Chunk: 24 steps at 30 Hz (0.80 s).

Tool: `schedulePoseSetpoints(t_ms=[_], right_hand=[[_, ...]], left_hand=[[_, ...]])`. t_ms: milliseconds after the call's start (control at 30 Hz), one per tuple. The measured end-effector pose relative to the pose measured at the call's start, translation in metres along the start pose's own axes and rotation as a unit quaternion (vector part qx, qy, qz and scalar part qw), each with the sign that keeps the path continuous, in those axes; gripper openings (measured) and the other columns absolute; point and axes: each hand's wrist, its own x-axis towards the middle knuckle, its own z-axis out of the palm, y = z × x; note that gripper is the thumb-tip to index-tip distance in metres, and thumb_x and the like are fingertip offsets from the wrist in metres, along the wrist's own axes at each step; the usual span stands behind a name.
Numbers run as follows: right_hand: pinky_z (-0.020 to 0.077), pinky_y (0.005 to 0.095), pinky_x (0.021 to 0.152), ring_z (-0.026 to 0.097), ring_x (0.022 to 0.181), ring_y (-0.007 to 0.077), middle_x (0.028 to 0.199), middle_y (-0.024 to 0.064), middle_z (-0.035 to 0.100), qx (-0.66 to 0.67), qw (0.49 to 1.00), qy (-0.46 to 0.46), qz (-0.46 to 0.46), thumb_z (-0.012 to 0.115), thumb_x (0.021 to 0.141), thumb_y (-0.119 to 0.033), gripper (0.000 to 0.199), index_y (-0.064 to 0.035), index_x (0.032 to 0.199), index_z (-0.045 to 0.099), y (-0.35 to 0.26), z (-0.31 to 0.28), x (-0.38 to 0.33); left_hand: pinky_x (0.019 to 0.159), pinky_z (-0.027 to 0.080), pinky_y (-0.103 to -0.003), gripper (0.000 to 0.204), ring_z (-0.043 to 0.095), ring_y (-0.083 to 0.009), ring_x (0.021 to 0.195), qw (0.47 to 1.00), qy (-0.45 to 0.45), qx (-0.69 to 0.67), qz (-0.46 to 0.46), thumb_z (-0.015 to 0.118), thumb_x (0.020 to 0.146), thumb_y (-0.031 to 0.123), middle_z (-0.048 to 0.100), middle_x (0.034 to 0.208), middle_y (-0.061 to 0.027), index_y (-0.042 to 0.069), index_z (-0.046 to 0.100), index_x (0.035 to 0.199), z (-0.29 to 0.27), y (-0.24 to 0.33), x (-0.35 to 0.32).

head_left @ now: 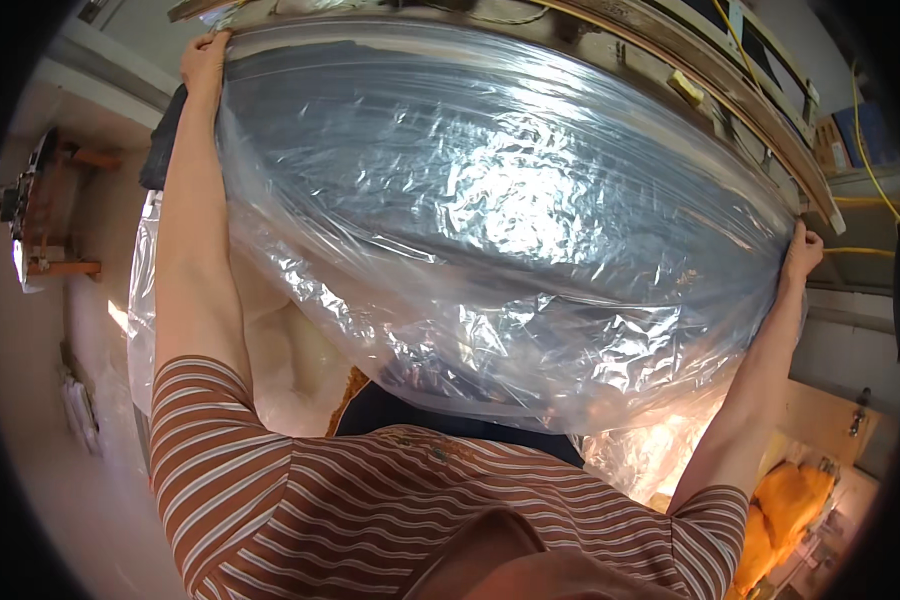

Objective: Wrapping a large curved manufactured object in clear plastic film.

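A wide sheet of clear plastic film (370, 160) is stretched between my two outspread arms. My left hand (205, 66) grips its upper left corner, fingers closed on the edge. At the far right, my right hand (802, 252) pinches the opposite edge. Taut folds run along the top of the film, and the lower part hangs in loose, shiny wrinkles in front of my body. A dark grey surface shows through the film; glare hides what exactly it is.
Beyond the film runs a long wooden rail (760, 115), with a yellow cord (875, 180) hanging on the right. An orange cloth (785, 510) lies at lower right. On the left, equipment with orange legs (65, 268) stands on the floor. More crumpled clear plastic (630, 458) lies beside my right arm.
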Motion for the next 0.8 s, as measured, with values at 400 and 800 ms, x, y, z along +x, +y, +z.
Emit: schedulePoseSetpoints(t_ms=[400, 800], right_hand=[[0.0422, 0.0389, 0.073, 0.060, 0.078, 0.0279, 0.081, 0.0241, 0.064, 0.018, 0.996, 0.067, 0.056, 0.056, 0.080, -0.025, 0.035, 0.0096, 0.084, 0.063, -0.032, -0.003, -0.007], [0.0432, 0.0423, 0.071, 0.055, 0.086, 0.0319, 0.088, 0.0101, 0.058, -0.231, 0.959, -0.043, -0.157, 0.055, 0.082, -0.033, 0.026, -0.0080, 0.083, 0.059, -0.103, -0.091, -0.120]], left_hand=[[0.080, 0.045, -0.038, 0.041, 0.061, -0.0282, 0.090, 0.989, 0.099, 0.032, -0.103, 0.048, 0.085, 0.031, 0.063, 0.102, -0.0152, -0.003, 0.061, 0.103, -0.023, -0.016, 0.016], [0.087, 0.043, -0.033, 0.048, 0.058, -0.0240, 0.098, 0.983, -0.104, 0.148, 0.031, 0.054, 0.083, 0.046, 0.062, 0.109, -0.0112, 0.008, 0.062, 0.112, -0.156, -0.105, 0.098]])
